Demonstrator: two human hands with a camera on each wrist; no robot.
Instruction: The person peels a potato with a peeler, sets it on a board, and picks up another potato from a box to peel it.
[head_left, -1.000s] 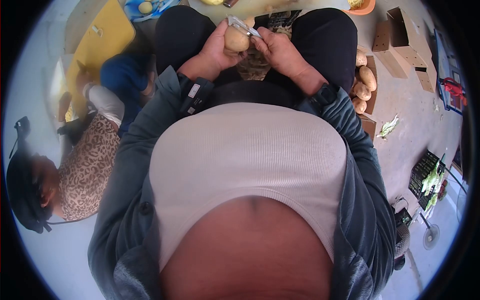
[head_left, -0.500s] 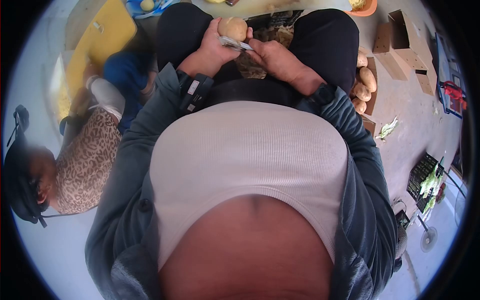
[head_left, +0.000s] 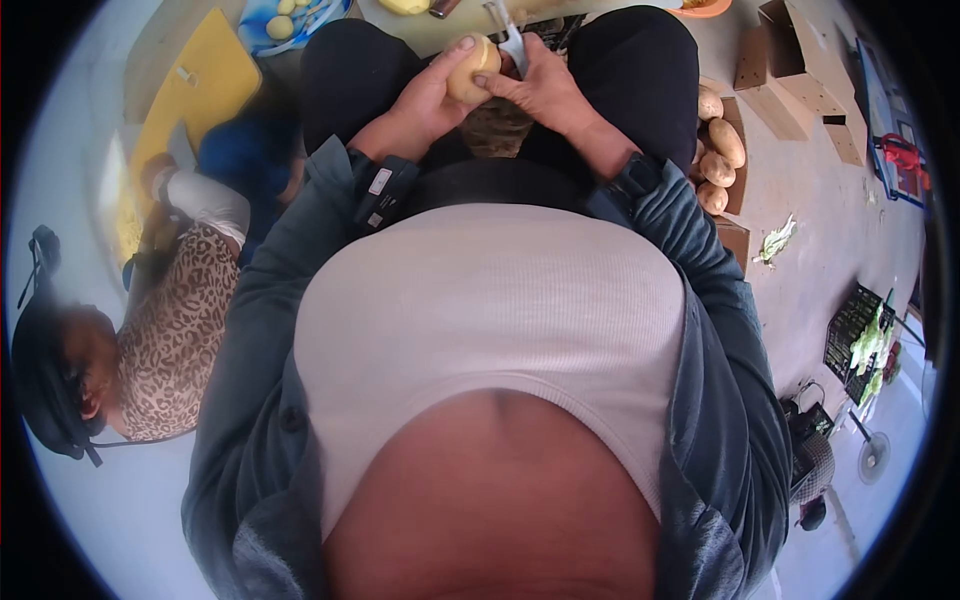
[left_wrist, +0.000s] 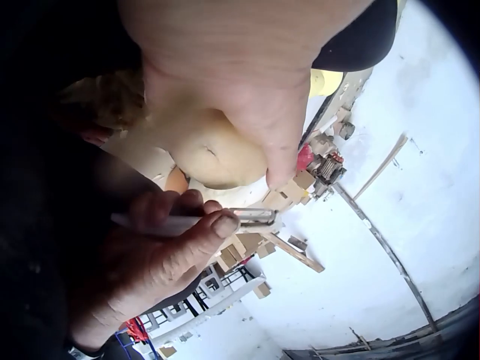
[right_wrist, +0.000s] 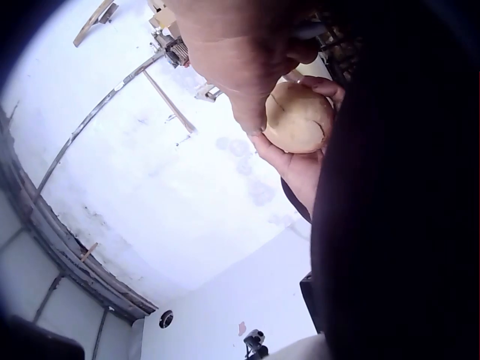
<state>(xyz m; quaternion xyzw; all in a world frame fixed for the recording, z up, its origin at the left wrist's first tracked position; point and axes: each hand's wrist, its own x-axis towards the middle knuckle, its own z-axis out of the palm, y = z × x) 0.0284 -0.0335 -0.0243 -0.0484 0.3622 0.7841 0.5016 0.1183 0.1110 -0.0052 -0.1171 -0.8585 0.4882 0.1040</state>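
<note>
My left hand point(head_left: 424, 103) grips a potato point(head_left: 472, 72) above the gap between the knees; a pale peeled strip shows on it in the head view. In the right wrist view the potato point(right_wrist: 300, 118) lies cupped in the left fingers, with cracks on its skin. The right hand point(head_left: 556, 92) holds a peeler point(head_left: 513, 45) with curled fingers, its thumb against the potato in the head view. From the left wrist, the peeler point(left_wrist: 251, 217) shows beside the right thumb, a little apart from the potato point(left_wrist: 217, 150).
Several unpeeled potatoes point(head_left: 725, 143) lie in a box beside the right knee. Cardboard boxes point(head_left: 775, 75) stand farther right. At the left, another person in a leopard-print top point(head_left: 175, 335) sits near a yellow board point(head_left: 215, 75). A blue tray point(head_left: 300, 22) holds peeled pieces.
The peeler has come away from the potato and now points up and away. The potato has turned in my left hand, and my right thumb has moved onto it.
</note>
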